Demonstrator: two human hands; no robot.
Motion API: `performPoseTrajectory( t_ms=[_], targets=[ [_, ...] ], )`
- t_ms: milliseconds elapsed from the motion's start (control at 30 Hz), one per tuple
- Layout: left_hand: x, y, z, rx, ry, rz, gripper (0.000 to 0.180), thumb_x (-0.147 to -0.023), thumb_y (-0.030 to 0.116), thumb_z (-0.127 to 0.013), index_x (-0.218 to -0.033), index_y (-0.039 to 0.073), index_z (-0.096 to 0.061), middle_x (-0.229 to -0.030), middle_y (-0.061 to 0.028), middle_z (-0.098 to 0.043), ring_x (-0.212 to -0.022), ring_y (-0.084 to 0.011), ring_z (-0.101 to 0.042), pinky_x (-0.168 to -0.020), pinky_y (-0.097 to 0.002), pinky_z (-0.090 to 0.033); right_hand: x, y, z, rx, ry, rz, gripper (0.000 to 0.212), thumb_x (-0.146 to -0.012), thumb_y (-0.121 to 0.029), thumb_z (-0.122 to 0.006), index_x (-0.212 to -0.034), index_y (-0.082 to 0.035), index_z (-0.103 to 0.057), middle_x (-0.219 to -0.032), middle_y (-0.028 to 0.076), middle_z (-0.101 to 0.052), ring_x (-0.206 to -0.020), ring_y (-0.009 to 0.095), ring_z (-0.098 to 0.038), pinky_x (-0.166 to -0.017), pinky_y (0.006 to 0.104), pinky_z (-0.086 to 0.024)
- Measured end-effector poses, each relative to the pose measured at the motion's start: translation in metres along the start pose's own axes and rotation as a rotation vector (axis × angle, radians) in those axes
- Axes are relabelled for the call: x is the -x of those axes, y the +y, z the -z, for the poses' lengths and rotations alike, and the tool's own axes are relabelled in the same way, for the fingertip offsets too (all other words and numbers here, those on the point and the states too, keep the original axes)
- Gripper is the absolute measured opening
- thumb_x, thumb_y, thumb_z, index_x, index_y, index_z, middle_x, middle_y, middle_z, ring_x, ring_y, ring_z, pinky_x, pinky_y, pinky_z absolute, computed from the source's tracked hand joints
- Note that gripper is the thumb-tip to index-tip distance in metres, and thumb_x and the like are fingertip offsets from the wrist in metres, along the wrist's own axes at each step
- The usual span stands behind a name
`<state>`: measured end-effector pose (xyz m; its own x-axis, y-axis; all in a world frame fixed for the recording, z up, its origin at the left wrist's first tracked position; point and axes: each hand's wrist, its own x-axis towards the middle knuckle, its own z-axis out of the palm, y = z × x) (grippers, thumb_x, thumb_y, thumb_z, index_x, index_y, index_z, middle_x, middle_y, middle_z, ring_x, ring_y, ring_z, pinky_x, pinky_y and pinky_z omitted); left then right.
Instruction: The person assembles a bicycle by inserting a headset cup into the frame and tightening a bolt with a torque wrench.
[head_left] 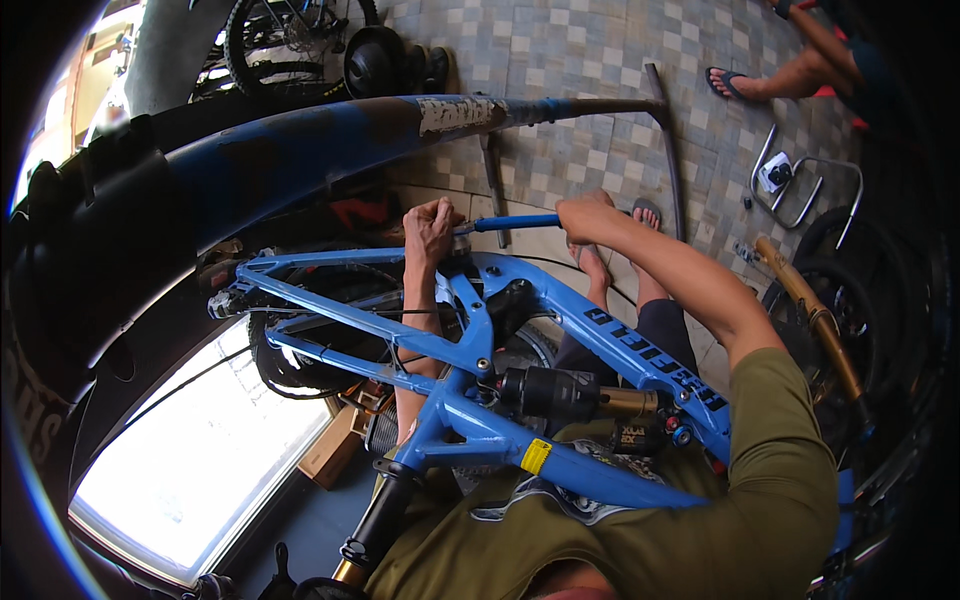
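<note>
A blue bicycle frame (500, 440) is held in front of me, its rear triangle to the left and a black-and-gold rear shock (560, 395) mounted in it. My right hand (588, 217) is closed round the end of a blue-handled wrench (515, 222), which lies almost level beyond the frame. My left forearm passes through the rear part of the frame. Closed at the wrench's metal head, my left hand (430, 232) sits by the frame's bottom bracket area. Its fingers partly hide the head and whatever it engages.
A worn blue stand post (330, 150) arches across the upper left, with bar-like feet on the tiled floor. A gold fork (815, 310) and wheels stand at right, near a bent metal rack (825, 185). Another person's leg (800, 80) shows upper right. A brown box (332, 447) lies lower left.
</note>
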<state>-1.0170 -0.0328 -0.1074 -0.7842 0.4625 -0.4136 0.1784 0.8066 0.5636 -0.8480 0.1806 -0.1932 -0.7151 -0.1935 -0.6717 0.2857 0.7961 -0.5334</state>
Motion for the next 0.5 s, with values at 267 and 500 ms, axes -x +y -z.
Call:
performPoseTrajectory(
  t_ms=[267,500],
  targets=[
    [0.003,-0.012,0.001,0.096,0.017,-0.018,0.047,-0.104,0.028,-0.054,-0.079,-0.007,-0.072,-0.077,-0.0134,-0.076,-0.062,-0.0107,-0.064,-0.059,-0.0307,-0.052,-0.03,0.013,-0.027,-0.048,0.169,0.046,0.025,-0.085,-0.013,-0.06,-0.108,-0.009,-0.07,-0.096,0.012,-0.075,-0.097,0.034,-0.073,-0.082,0.0472,-0.054],
    [0.003,-0.008,-0.002,0.096,-0.029,-0.006,0.045,-0.105,0.028,-0.054,-0.084,-0.006,-0.075,-0.073,-0.0105,-0.075,-0.059,-0.0078,-0.059,-0.054,-0.0271,-0.047,0.136,-0.055,0.072,-0.082,0.038,0.219,0.038,-0.081,-0.025,-0.063,-0.104,0.006,-0.065,-0.092,0.024,-0.072,-0.089,0.041,-0.071,-0.079,0.0497,-0.055]
  ],
)
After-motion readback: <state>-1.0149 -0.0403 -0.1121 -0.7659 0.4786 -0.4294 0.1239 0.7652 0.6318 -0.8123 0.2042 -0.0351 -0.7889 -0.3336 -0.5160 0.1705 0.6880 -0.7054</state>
